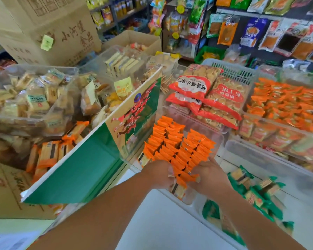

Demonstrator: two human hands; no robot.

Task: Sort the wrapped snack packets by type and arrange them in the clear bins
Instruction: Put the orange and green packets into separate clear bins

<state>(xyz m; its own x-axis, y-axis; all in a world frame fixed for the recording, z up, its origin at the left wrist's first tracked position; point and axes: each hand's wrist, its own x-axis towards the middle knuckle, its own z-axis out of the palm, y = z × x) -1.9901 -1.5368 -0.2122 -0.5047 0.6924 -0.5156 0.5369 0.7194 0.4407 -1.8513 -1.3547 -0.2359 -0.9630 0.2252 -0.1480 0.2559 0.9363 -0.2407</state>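
Observation:
Orange wrapped packets [177, 143] stand on edge in rows inside a clear bin [219, 138] at the centre. My left hand [158, 175] and my right hand [210, 175] press in from either side on the near end of the rows, fingers curled round a bunch of those orange packets. Green wrapped packets [258, 193] lie loose in another clear bin [202, 212] to the lower right. More orange packets [49, 156] sit in a carton at the left.
A green and white carton flap [90, 159] stands just left of my hands. Clear bins of beige snacks [34, 98], red bagged biscuits [206, 98] and orange packets [285, 105] surround the centre bin. Cardboard boxes [49, 29] stack behind.

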